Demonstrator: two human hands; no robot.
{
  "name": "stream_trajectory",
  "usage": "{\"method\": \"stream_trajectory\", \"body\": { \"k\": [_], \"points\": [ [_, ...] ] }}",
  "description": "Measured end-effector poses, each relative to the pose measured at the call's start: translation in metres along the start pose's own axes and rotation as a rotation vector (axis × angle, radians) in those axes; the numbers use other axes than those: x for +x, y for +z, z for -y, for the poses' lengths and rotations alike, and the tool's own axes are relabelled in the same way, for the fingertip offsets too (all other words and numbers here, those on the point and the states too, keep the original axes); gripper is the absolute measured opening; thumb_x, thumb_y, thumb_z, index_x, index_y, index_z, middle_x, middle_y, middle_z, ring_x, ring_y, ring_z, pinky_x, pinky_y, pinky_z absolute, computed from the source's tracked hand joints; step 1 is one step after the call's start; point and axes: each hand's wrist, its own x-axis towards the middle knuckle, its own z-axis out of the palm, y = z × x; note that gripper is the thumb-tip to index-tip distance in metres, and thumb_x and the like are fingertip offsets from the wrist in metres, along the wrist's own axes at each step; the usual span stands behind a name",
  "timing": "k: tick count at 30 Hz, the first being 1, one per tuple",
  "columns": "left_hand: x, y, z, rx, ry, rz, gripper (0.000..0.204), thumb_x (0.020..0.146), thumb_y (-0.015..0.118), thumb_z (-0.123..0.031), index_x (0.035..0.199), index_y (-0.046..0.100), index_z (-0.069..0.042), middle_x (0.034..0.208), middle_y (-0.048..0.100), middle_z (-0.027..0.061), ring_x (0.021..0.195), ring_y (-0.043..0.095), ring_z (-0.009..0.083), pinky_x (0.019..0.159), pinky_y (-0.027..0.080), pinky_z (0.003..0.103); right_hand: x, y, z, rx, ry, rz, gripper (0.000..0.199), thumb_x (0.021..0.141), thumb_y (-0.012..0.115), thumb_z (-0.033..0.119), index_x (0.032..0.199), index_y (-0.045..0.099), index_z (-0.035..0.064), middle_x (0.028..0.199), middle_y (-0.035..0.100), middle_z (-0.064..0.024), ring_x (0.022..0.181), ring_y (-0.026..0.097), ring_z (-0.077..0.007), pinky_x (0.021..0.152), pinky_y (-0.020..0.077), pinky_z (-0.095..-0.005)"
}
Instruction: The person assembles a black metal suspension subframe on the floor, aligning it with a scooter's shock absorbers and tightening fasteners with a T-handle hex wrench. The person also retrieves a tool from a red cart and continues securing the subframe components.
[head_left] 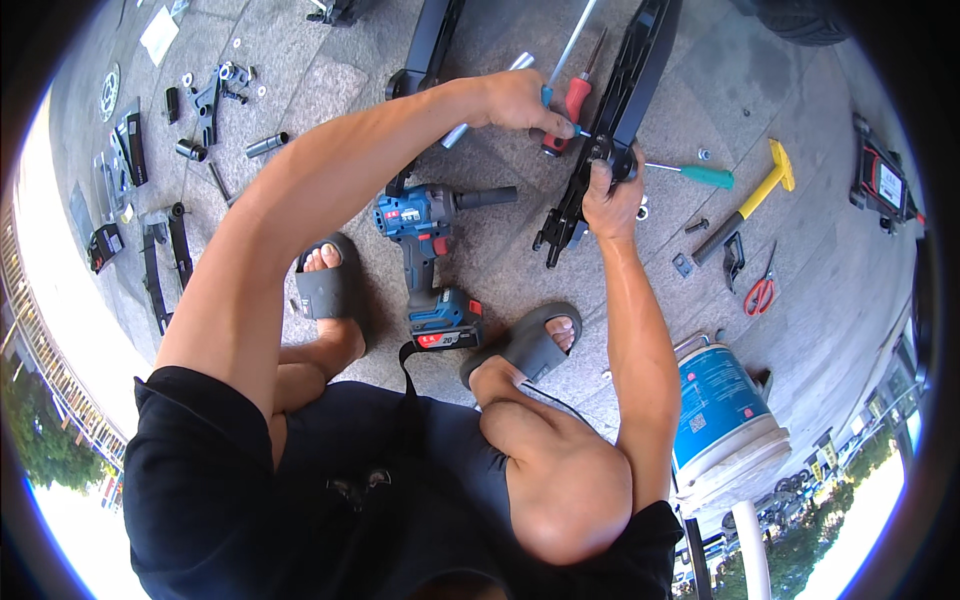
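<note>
My left hand (522, 103) is closed on a blue-handled hex key (570, 45). Its long metal shaft points away from me, and a short tip sticks out by the thumb, close to a long black frame part (632, 75). My right hand (614, 200) grips a round black piece (614, 157) at the near end of that frame part, thumb on top. Between the hex key and the frame lies a red-handled screwdriver (577, 100). Right of my right hand is a green-handled screwdriver (706, 177). A silver tube (455, 135) lies partly under my left wrist.
A blue cordless impact wrench (415, 225) stands between my feet. On the right lie a yellow-headed hammer (760, 190), red-handled pliers (760, 293) and a blue-and-white bucket (720, 400). Black brackets (208, 105), sockets (191, 150) and small hardware cover the paving at left.
</note>
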Motion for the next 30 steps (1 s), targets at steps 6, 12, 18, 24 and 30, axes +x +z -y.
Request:
{"method": "stream_trajectory", "body": {
  "k": [6, 12, 18, 24, 30],
  "points": [
    [0.007, 0.006, 0.005, -0.280, -0.095, 0.081, 0.032, 0.081, 0.077, -0.029, 0.100, 0.070, -0.005, 0.084, 0.065, 0.0063, 0.066, 0.055, 0.0108, 0.056, 0.040, 0.023, 0.001, 0.000, 0.000, 0.005, 0.019, 0.012, 0.081, 0.084, 0.061, 0.061, 0.126, 0.047, -0.0064, 0.110, 0.060, -0.0204, 0.102, 0.061, -0.0333, 0.089, 0.0471, -0.0395],
    [0.017, -0.007, -0.002, -0.454, -0.272, 0.288, 0.031, 0.078, 0.080, -0.032, 0.090, 0.067, -0.006, 0.074, 0.058, 0.0041, 0.050, 0.041, 0.0076, 0.046, 0.033, 0.024, -0.001, 0.001, -0.004, 0.015, 0.026, 0.000, 0.080, 0.084, 0.062, 0.060, 0.126, 0.047, -0.0064, 0.111, 0.059, -0.0213, 0.103, 0.060, -0.0341, 0.090, 0.0467, -0.0406],
    [0.027, -0.006, 0.001, -0.215, -0.143, 0.210, 0.038, 0.075, 0.082, -0.030, 0.096, 0.068, -0.002, 0.076, 0.060, 0.0060, 0.049, 0.036, 0.0079, 0.046, 0.032, 0.023, -0.001, 0.002, -0.004, 0.026, 0.035, 0.014, 0.080, 0.084, 0.063, 0.058, 0.127, 0.046, -0.0063, 0.113, 0.058, -0.0215, 0.105, 0.059, -0.0345, 0.091, 0.0458, -0.0407],
    [0.030, -0.003, 0.008, -0.383, -0.192, 0.270, 0.038, 0.076, 0.081, -0.029, 0.101, 0.069, -0.003, 0.082, 0.063, 0.0054, 0.058, 0.044, 0.0079, 0.047, 0.031, 0.022, 0.000, 0.003, -0.005, 0.015, 0.059, 0.003, 0.081, 0.083, 0.063, 0.059, 0.128, 0.046, -0.0062, 0.115, 0.057, -0.0216, 0.106, 0.058, -0.0349, 0.091, 0.0456, -0.0410],
    [0.019, 0.002, -0.003, -0.219, -0.150, 0.159, 0.033, 0.077, 0.079, -0.028, 0.096, 0.071, -0.003, 0.080, 0.064, 0.0048, 0.063, 0.051, 0.0073, 0.048, 0.033, 0.021, 0.000, 0.004, -0.001, 0.013, 0.051, -0.012, 0.081, 0.082, 0.064, 0.060, 0.126, 0.046, -0.0060, 0.111, 0.059, -0.0200, 0.104, 0.060, -0.0335, 0.090, 0.0465, -0.0398]
  ]
}}
